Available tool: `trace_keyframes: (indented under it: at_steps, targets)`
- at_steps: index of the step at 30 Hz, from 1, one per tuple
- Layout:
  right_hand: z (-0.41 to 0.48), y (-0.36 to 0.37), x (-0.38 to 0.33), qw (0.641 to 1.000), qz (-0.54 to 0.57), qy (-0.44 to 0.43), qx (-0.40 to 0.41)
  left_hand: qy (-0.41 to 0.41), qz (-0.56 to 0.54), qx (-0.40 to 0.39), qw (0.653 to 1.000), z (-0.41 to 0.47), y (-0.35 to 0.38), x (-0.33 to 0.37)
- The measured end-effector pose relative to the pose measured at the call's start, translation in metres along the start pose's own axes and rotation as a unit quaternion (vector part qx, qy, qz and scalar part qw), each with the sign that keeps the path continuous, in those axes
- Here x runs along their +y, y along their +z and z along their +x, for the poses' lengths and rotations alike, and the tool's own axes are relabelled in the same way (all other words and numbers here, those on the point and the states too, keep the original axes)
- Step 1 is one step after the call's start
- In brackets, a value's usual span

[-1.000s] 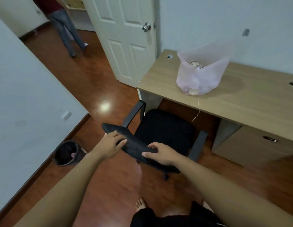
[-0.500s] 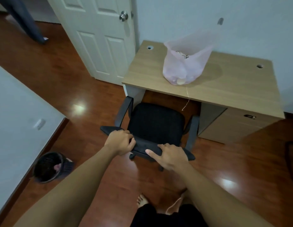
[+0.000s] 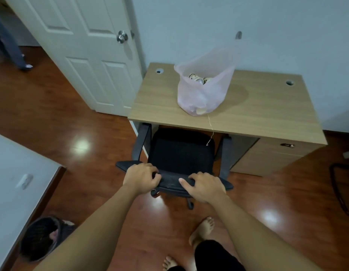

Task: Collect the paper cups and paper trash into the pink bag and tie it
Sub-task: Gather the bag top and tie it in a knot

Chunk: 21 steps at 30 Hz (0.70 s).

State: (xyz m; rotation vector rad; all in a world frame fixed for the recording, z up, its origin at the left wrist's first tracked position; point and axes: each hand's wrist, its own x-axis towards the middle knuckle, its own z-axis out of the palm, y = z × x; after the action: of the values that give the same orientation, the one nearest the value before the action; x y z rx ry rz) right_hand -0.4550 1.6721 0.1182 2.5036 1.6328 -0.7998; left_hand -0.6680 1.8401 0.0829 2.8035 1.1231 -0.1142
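Note:
The pink bag (image 3: 203,89) stands untied on the wooden desk (image 3: 257,112), its mouth wide, with paper cups (image 3: 199,79) and paper trash showing inside. A thin string (image 3: 210,132) hangs from below the bag over the desk's front edge. My left hand (image 3: 141,178) grips the top of the black office chair's backrest (image 3: 169,181). My right hand (image 3: 205,185) rests on the same backrest, fingers curled over it. Both hands are well in front of the bag.
The chair's seat (image 3: 181,149) sits partly under the desk. A white door (image 3: 81,49) stands left of the desk, with another person's legs (image 3: 11,49) beyond it. A dark waste basket (image 3: 40,238) sits on the floor at lower left. My bare feet (image 3: 202,230) are on the wood floor.
The chair has rolled toward the desk and turned square to it, its seat now partly under. My hands have stayed on the backrest. The view has swung right.

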Motion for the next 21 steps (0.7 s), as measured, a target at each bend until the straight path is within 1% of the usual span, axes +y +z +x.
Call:
trace_keyframes:
  at_steps: [3, 14, 21]
  targets:
    - [0.031, -0.016, 0.012, 1.000, 0.002, 0.000, 0.004, -0.007, -0.007, 0.007, 1.000, 0.038, -0.003, 0.002]
    - [0.150, -0.086, 0.065, 1.000, 0.023, 0.008, 0.017, -0.038, -0.021, -0.005, 0.999, 0.179, -0.016, 0.009]
    - [0.200, -0.112, 0.088, 1.000, 0.015, -0.001, 0.009, -0.049, -0.014, -0.004, 0.999, 0.235, -0.024, 0.014]
